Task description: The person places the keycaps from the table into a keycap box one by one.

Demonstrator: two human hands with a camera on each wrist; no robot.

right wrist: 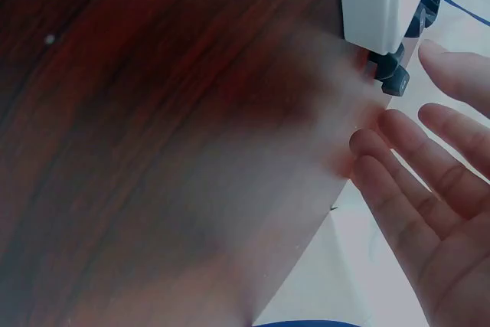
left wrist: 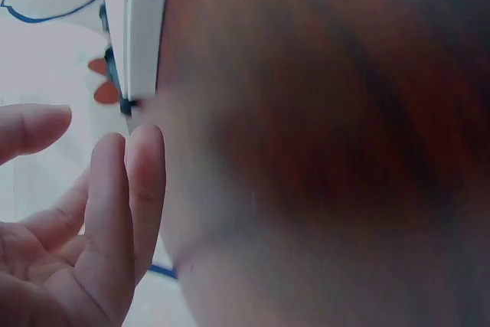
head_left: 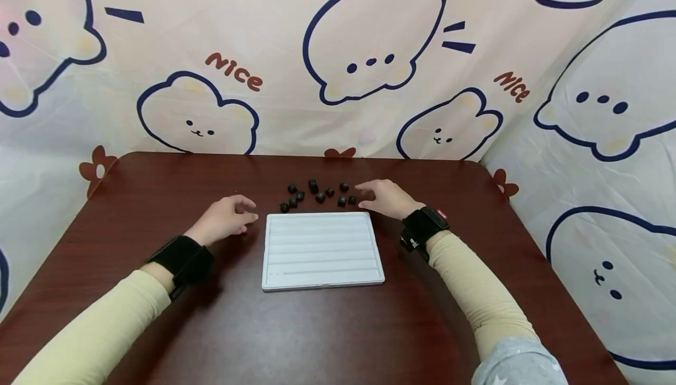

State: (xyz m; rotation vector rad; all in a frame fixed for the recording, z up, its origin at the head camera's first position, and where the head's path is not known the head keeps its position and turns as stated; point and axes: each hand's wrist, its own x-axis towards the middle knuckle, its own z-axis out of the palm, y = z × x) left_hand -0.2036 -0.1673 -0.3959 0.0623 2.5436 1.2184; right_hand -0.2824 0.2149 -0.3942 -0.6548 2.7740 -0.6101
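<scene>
Several small black keycap-like pieces [head_left: 320, 198] lie scattered on the table just behind a flat white case [head_left: 323, 250] with ridged rows across its top. My right hand [head_left: 388, 197] hovers at the right end of the pieces, thumb and forefinger spread beside the nearest ones. In the right wrist view a black piece [right wrist: 395, 81] shows a faint mark, beyond the fingertips [right wrist: 366, 143]. To the left of the case's far corner, my left hand [head_left: 224, 219] has loosely bent fingers and holds nothing. Its thumb and fingers [left wrist: 109, 181] stand apart in the left wrist view.
The dark red-brown wooden table [head_left: 317, 338] has rounded far corners. A pale curtain [head_left: 296, 115] with cartoon outlines hangs right behind its far edge and along the sides. Each wrist wears a black strap [head_left: 182, 262].
</scene>
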